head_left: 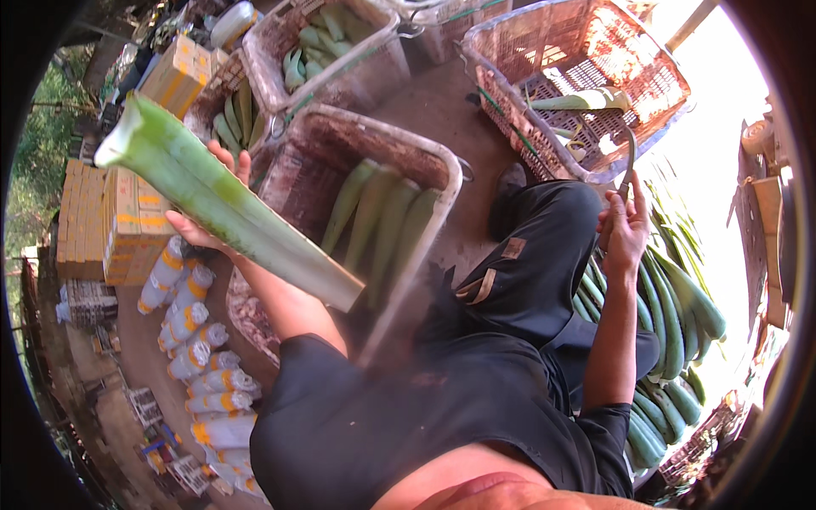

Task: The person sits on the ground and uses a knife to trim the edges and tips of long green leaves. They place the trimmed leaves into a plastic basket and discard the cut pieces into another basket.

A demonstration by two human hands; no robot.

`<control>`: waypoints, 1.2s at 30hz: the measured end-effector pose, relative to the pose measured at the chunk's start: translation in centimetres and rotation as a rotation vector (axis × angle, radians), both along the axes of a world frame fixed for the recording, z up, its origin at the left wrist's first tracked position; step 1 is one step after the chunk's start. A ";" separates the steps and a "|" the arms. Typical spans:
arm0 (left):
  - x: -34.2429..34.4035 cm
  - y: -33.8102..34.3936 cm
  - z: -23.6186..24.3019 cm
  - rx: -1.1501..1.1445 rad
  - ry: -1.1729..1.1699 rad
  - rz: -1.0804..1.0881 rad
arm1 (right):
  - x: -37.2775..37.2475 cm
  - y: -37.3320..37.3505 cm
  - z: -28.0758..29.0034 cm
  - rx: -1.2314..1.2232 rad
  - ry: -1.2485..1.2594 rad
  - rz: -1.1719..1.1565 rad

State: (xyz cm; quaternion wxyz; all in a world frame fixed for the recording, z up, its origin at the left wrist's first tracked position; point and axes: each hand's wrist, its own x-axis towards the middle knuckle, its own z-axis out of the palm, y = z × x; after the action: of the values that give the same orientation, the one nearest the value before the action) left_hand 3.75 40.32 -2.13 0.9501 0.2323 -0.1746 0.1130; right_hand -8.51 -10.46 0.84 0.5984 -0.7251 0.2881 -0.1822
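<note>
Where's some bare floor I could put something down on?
There's bare brown floor between the middle crate and the upper-right crate. It's crowded on the right with piled green leaves, and on the left with wrapped bundles.

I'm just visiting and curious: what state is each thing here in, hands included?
Left hand: closed around the large leaf
Large leaf: held up, slanted, lower end squared off
Right hand: closed around the curved blade's handle
Curved blade: held, bare
Near crate: open-topped, several leaves inside
Upper-right crate: open-topped, a leaf and scraps inside
Leaf pile: lying beside the person
Cardboard boxes: stacked
White bundles: wrapped, orange-banded
</note>
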 end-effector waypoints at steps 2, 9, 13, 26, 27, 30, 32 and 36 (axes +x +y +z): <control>-2.4 1.9 -0.5 -0.017 0.029 -0.166 | -0.7 -1.0 0.2 0.053 0.044 -0.121; -6.6 3.0 -9.4 1.149 0.896 0.044 | -2.8 -4.5 -0.5 -0.028 0.008 -0.073; -8.3 -1.4 -18.2 1.841 0.830 -0.187 | -3.7 -5.7 -0.2 -0.156 0.188 -0.172; -11.1 -15.8 -34.7 2.328 0.515 -0.595 | -7.6 -6.9 0.1 -0.235 0.373 -0.253; -11.2 -16.4 -35.0 2.279 0.553 -0.678 | -7.6 -6.6 0.1 -0.216 0.364 -0.265; -11.2 -17.2 -35.7 2.324 0.625 -0.816 | -7.0 -5.4 -0.3 -0.237 0.313 -0.289; -11.2 -17.0 -36.8 2.290 0.617 -0.920 | -6.6 -4.7 -0.6 -0.222 0.252 -0.279; -8.8 -15.5 -40.6 2.239 0.574 -1.193 | -6.3 -4.5 -1.5 -0.241 0.359 -0.349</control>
State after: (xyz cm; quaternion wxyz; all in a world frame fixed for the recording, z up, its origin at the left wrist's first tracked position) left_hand -5.09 24.86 -42.71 0.1481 0.7971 -0.0410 -0.5839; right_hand -14.78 -14.95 -0.64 0.4069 -0.7512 0.4861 -0.1840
